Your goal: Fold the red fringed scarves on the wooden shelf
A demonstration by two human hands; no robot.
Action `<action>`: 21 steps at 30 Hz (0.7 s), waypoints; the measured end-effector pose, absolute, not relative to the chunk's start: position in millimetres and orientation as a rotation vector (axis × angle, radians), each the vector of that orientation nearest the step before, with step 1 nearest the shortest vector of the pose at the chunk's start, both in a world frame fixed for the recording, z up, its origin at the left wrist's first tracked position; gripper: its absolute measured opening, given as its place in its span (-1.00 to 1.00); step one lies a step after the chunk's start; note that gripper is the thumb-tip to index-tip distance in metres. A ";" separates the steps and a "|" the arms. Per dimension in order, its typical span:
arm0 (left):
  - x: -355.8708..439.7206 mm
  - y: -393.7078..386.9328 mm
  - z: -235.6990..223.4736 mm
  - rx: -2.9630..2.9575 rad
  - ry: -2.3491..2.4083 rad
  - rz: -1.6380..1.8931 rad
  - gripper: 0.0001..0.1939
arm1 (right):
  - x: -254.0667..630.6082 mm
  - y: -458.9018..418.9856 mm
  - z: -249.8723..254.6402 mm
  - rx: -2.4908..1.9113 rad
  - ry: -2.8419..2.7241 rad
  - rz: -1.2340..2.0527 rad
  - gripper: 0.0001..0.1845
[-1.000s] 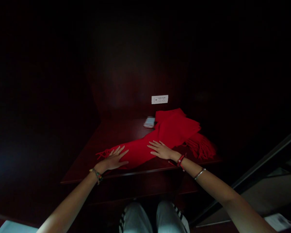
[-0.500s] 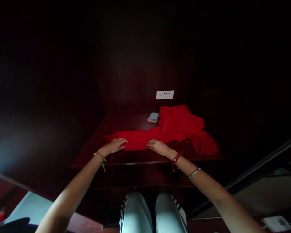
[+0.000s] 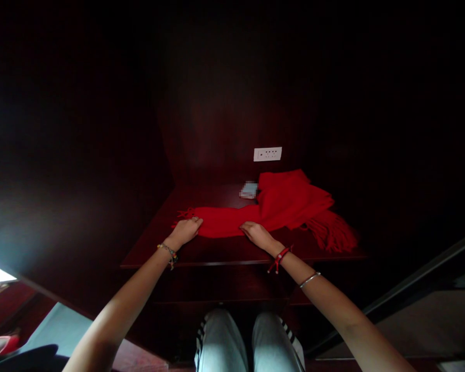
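A red fringed scarf [image 3: 222, 221] lies on a dark red-brown wooden shelf [image 3: 217, 253]. Its left part is a flat, narrow strip; the right part is bunched in a pile, with loose tassels hanging toward the right. My left hand [image 3: 186, 230] is closed on the strip near its left fringed end, fingers curled. Along the strip's near edge, my right hand [image 3: 259, 235] pinches the cloth with fingers together. Fingertips of both hands are partly hidden.
A white power socket [image 3: 267, 154] is set in the dark back wall. A small pale, pixelated item [image 3: 248, 189] lies behind the scarf, beside the pile. Dark panels stand at left and right. My knees [image 3: 222, 341] are below the shelf's front edge.
My left hand's fingers, earlier stretched over the scarf, are now curled closed on it. My right hand stays pinched at the near edge. The whole view has shifted slightly.
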State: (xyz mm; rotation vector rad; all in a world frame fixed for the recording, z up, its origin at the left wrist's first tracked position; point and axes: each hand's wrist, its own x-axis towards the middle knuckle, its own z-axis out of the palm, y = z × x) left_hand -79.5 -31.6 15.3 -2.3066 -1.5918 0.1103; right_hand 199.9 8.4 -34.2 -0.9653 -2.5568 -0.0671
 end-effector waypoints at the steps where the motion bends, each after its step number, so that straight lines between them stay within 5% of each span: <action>1: -77.5 -32.3 15.3 -2.309 -1.603 0.103 -0.81 | 200.3 7.8 -33.6 -0.973 -2.572 -0.085 -0.73; 15: -91.2 -40.0 15.1 -1.967 -2.139 0.057 -0.64 | 193.1 4.1 -30.5 -1.020 -2.672 -0.306 -0.72; 21: -89.6 -46.5 14.6 -2.236 -1.904 -0.132 -0.70 | 192.3 4.3 -33.6 -0.979 -2.590 -0.238 -0.76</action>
